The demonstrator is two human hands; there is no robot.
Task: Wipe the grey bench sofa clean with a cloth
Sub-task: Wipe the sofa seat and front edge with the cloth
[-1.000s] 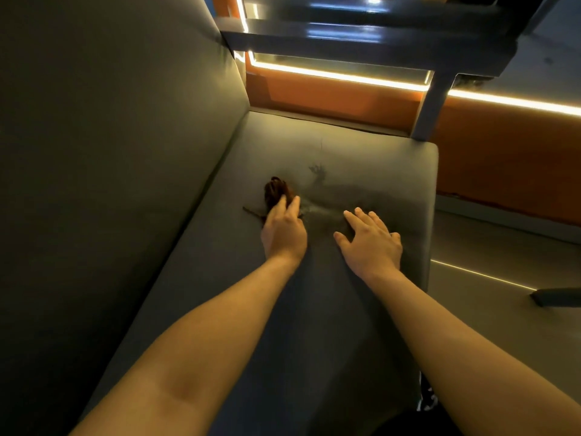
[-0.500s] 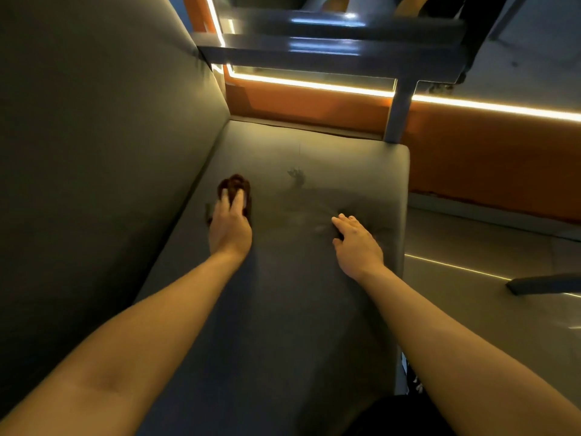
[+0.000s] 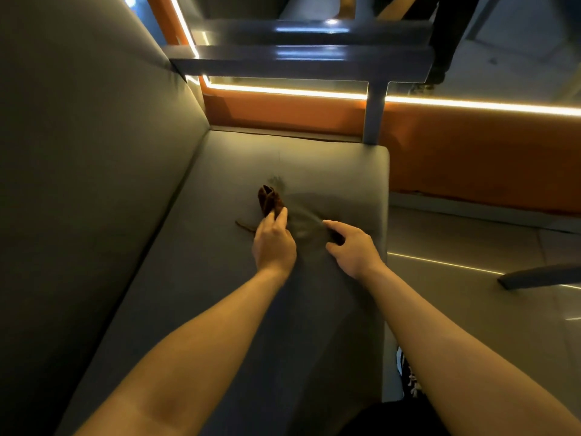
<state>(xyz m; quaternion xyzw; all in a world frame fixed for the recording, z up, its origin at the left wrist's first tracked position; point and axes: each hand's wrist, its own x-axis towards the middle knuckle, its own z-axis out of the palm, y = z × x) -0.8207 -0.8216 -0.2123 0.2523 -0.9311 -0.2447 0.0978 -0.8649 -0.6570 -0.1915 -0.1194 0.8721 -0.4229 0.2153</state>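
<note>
Head camera: the cloth (image 3: 270, 200) is gripped by the left hand (image 3: 273, 243), the right hand (image 3: 353, 247) rested open on the sofa (image 3: 204, 294); much seems left unwiped.

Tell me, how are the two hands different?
The left hand holds the bunched brown cloth; the right hand holds nothing. The left hand is nearer the backrest; the right hand is nearer the seat's open edge. Both are down on the grey seat.
</note>
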